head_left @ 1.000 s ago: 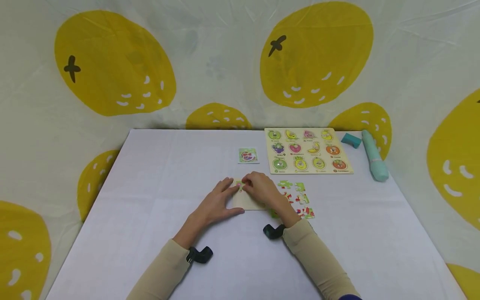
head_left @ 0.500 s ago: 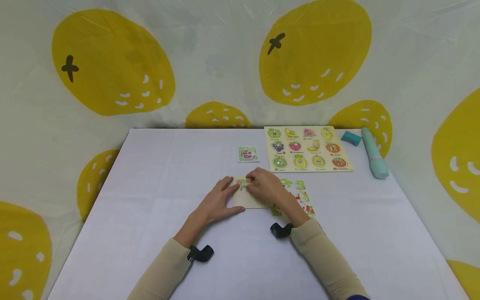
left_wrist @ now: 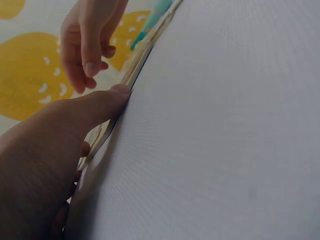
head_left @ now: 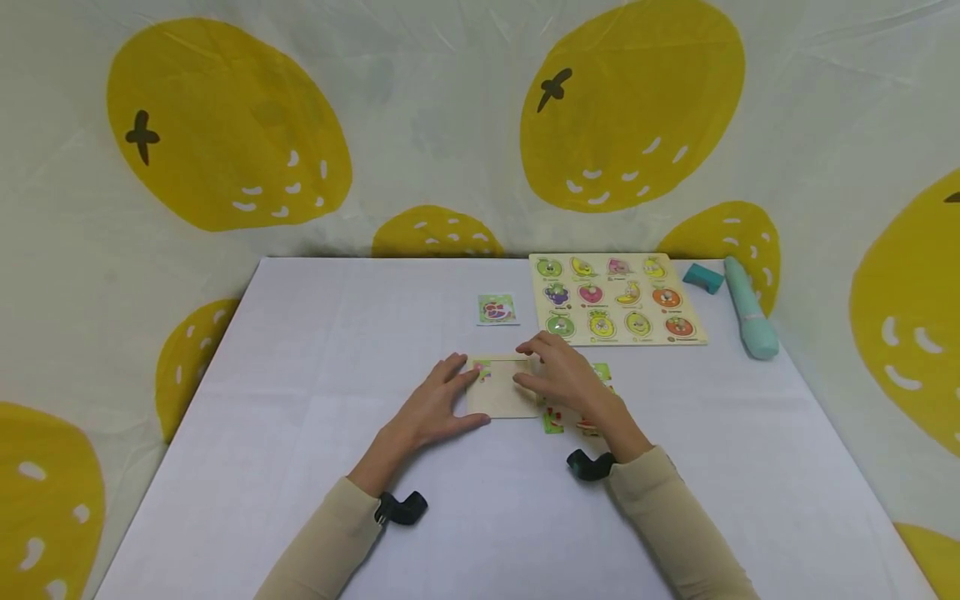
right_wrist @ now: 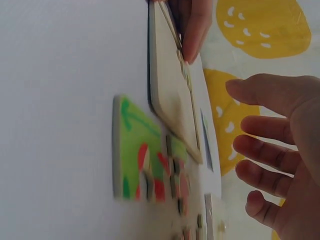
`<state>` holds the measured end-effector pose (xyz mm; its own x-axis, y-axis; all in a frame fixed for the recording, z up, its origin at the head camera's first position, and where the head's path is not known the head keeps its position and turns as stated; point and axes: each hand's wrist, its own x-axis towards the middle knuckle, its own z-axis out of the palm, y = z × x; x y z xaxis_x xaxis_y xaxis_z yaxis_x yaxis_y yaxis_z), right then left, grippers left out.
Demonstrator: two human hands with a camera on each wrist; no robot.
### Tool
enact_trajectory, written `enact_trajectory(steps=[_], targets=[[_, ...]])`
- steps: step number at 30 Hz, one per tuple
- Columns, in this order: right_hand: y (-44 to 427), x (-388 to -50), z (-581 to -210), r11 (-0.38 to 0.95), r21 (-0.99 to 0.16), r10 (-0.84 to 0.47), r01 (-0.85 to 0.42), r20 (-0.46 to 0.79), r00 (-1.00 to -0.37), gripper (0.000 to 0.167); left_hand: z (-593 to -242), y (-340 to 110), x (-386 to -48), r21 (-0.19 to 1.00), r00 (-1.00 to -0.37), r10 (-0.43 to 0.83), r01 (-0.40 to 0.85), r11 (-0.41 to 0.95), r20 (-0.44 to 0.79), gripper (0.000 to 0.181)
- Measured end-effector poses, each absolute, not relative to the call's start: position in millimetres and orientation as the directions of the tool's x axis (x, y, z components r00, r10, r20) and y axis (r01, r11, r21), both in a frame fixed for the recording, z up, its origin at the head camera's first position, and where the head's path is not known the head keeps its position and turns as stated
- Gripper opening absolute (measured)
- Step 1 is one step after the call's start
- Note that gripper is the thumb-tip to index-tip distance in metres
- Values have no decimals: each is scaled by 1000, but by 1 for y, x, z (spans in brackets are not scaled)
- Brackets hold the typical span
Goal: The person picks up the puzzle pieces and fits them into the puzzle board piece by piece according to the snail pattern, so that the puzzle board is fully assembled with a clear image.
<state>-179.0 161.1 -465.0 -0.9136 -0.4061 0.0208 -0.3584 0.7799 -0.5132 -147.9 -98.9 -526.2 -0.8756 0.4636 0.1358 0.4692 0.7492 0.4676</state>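
Note:
My left hand [head_left: 429, 410] holds the small pale wooden puzzle tray [head_left: 506, 402] at its left side; in the left wrist view, the thumb [left_wrist: 107, 102] lies along the near edge. A fingertip touches a small green-and-pink jigsaw piece [head_left: 484, 370] in the tray's far left corner. Above the tray's right side hovers my right hand [head_left: 572, 379], fingers apart and holding nothing. Loose green, red and white jigsaw pieces [head_left: 553, 422] lie right of the tray, partly hidden by that hand and wrist. A green piece [right_wrist: 135, 145] shows close up in the right wrist view.
Behind the tray lies a small picture card [head_left: 497, 310]. A larger wooden fruit board [head_left: 618, 300] stands at the back right, with a teal block [head_left: 702, 279] and a light-green stick-shaped thing [head_left: 750, 312] beside it. A fruit-print cloth [head_left: 435, 150] hangs behind the table.
My right hand has moved right, away from the tray's far left corner, and its fingers have spread. It now covers more loose pieces. My left hand stays where it was.

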Motion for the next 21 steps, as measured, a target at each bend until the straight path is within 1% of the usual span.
enact_trajectory(steps=[5,15,21], targets=[[176,-178,-465,782,-512,-396,-356,33,-918,48,-526,-99,-148,458,-875,464,471,754,136,84],[199,-178,-465,804,-506,-360,-311,2,-933,49,-526,-99,-148,463,-881,461,456,760,111,85],[211,-179,-471,823,-494,-332,-281,-16,-943,47,-527,-98,-148,460,-879,462,462,758,119,85]])
